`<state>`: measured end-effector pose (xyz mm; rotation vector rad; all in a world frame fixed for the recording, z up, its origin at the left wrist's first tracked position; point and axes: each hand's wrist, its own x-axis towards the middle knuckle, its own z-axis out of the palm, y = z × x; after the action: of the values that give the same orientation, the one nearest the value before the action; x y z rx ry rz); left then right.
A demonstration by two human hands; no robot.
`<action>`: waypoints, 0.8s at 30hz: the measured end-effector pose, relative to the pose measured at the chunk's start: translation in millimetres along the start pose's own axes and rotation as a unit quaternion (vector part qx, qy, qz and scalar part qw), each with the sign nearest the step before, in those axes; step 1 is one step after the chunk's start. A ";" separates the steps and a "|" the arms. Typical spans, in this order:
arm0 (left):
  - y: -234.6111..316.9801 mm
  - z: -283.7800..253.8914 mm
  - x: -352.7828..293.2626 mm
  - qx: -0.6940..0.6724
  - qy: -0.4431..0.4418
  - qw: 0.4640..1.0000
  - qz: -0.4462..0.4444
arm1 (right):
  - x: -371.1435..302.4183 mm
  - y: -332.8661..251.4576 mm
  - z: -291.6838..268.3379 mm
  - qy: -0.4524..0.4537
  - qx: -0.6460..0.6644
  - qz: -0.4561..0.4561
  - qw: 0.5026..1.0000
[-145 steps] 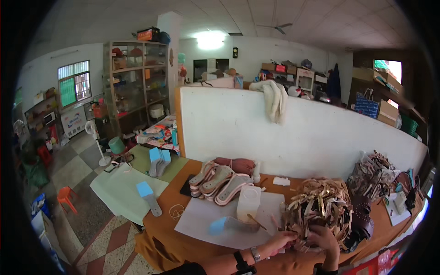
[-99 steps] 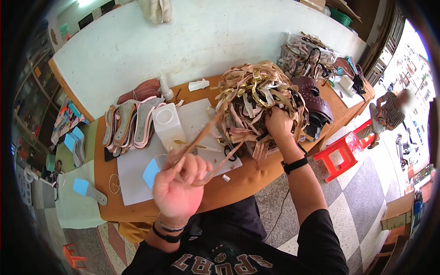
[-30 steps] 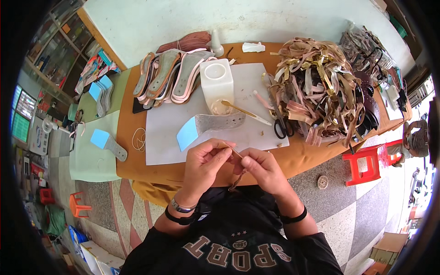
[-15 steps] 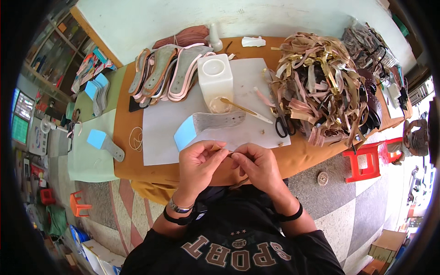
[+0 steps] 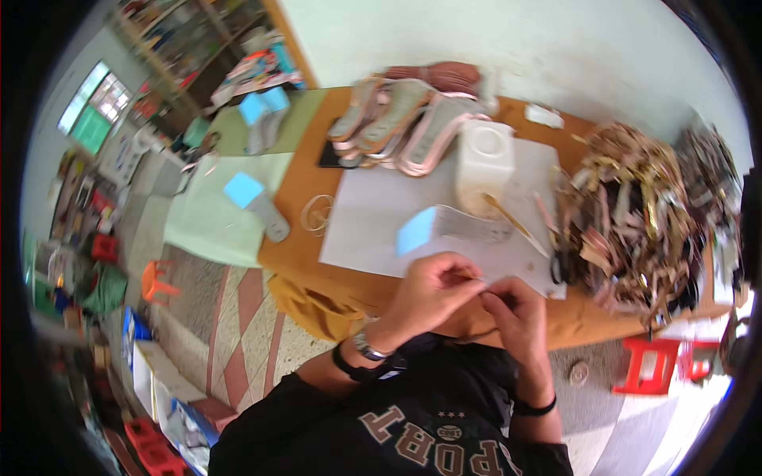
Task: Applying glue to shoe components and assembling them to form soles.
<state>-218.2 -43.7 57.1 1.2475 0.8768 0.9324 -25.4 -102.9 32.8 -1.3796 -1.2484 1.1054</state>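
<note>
My left hand (image 5: 438, 292) and my right hand (image 5: 517, 312) meet fingertip to fingertip above the table's near edge. Both are closed in a pinch; what they hold is small and smeared by motion, so I cannot make it out. Just beyond them lies a grey insole (image 5: 476, 225) with a light blue heel piece (image 5: 417, 230), on a pale sheet (image 5: 361, 234). A white square plastic container (image 5: 486, 159) stands behind that insole. Leaning by its base is a brush (image 5: 516, 224) with a pale handle.
Stacked grey insoles with pink edges (image 5: 435, 135) lie at the back. A big heap of brown and gold strips (image 5: 627, 222) fills the right side, beside black scissors (image 5: 558, 268). Another blue-heeled insole (image 5: 266, 216) rests on the green cloth. A red stool (image 5: 639, 366) stands right.
The view has swung left, so table and hands appear farther right and the picture is blurred. My hands stay pinched together; the insole and container keep their places on the sheet.
</note>
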 end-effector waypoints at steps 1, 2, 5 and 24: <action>-0.9 1.0 -1.9 -0.017 0.006 1.000 0.001 | -0.2 -4.3 0.6 -0.006 0.035 0.008 0.999; -3.8 0.8 -4.7 -0.036 0.012 0.999 0.004 | -0.5 -6.8 -0.3 -0.016 0.035 0.028 0.999; -10.3 -4.4 -11.1 -0.060 0.015 0.998 0.032 | 0.2 -16.1 0.7 -0.062 0.067 0.044 0.995; 20.6 -68.6 -43.6 -0.107 0.141 0.977 0.122 | 15.7 -30.0 21.7 -0.236 -0.029 -0.041 0.971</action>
<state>-299.8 -57.0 71.2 1.0652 0.8280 1.3891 -50.1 -84.5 58.7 -1.1273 -1.6711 1.3964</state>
